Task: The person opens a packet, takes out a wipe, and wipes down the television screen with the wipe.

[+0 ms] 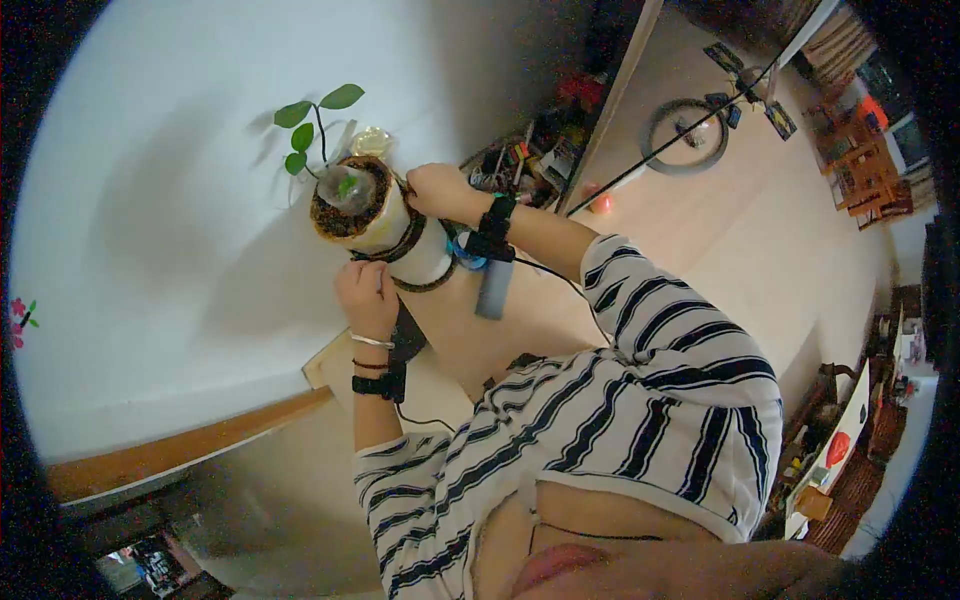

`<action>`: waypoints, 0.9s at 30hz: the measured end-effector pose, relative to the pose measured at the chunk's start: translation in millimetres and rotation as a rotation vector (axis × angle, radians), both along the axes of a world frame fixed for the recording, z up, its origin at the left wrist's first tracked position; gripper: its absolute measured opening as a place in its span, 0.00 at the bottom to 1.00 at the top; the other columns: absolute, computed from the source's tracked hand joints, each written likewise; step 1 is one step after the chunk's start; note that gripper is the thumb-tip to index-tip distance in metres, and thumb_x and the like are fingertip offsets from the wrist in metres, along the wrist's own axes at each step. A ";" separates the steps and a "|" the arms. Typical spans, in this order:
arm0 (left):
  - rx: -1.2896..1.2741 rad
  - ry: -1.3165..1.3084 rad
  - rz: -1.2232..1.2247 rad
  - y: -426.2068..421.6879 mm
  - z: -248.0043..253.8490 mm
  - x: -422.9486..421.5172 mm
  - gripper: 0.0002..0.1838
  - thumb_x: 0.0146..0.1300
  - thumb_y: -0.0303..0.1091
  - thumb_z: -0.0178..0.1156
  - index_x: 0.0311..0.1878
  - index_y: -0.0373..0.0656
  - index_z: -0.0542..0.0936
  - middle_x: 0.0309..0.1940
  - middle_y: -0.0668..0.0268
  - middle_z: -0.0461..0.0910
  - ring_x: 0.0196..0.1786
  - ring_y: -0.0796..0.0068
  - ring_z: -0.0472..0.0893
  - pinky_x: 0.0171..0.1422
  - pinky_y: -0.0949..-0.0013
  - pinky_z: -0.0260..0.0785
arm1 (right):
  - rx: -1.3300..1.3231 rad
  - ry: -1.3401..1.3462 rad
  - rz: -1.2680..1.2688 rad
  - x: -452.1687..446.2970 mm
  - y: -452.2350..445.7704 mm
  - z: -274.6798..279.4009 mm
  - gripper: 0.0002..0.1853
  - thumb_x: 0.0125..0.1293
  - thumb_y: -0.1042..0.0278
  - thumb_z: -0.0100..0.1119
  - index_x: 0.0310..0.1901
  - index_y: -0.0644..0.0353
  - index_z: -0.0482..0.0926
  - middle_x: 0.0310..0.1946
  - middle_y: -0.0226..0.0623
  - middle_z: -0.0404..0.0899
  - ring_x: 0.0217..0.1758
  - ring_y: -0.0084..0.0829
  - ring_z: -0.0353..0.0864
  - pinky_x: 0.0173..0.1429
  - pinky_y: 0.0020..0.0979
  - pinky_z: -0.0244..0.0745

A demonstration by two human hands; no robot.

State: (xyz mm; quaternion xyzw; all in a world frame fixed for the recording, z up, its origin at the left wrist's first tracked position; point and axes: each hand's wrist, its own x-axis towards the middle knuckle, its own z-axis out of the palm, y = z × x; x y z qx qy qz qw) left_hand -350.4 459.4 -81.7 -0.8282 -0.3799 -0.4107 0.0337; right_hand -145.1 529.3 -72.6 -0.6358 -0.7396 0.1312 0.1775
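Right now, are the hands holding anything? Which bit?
The left hand and right hand are at opposite sides of the white flowerpot, by its dark middle band; I can't tell if they grip either.

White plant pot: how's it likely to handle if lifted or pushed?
The white plant pot is probably heavy for its size, given the dark soil near its rim. Its column-like shape suggests a push up high could tip it. The thin stem would likely sway, with its leaves spread toward the end.
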 end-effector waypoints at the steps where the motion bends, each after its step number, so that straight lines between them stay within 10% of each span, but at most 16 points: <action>1: 0.004 0.024 -0.002 0.4 -0.9 -0.1 0.05 0.46 0.25 0.58 0.29 0.40 0.75 0.27 0.60 0.71 0.33 0.58 0.70 0.39 0.61 0.61 | 0.060 0.026 -0.006 0.3 0.4 -3.4 0.12 0.48 0.63 0.54 0.27 0.64 0.76 0.25 0.50 0.77 0.31 0.50 0.77 0.38 0.44 0.72; 12: -0.021 -0.039 -0.029 -6.3 6.8 7.5 0.06 0.48 0.25 0.57 0.32 0.40 0.75 0.28 0.62 0.72 0.32 0.63 0.71 0.38 0.65 0.63 | 0.229 0.268 -0.315 24.6 -31.2 9.4 0.15 0.50 0.58 0.54 0.27 0.64 0.77 0.25 0.51 0.77 0.28 0.49 0.77 0.35 0.45 0.73; 14: -0.477 -0.289 -0.048 -13.4 11.9 13.3 0.07 0.50 0.26 0.58 0.34 0.39 0.75 0.28 0.63 0.73 0.29 0.73 0.72 0.32 0.72 0.64 | 0.275 0.346 -0.299 26.1 -49.4 12.1 0.14 0.47 0.61 0.55 0.26 0.68 0.75 0.18 0.47 0.75 0.20 0.44 0.76 0.28 0.38 0.72; 27: -1.068 -0.513 -0.147 -16.6 -82.4 -72.7 0.09 0.56 0.31 0.56 0.36 0.34 0.75 0.24 0.67 0.74 0.26 0.81 0.71 0.31 0.76 0.66 | -0.243 0.691 0.077 -82.0 -112.7 -82.3 0.12 0.53 0.62 0.56 0.31 0.65 0.76 0.29 0.46 0.78 0.31 0.36 0.78 0.37 0.33 0.72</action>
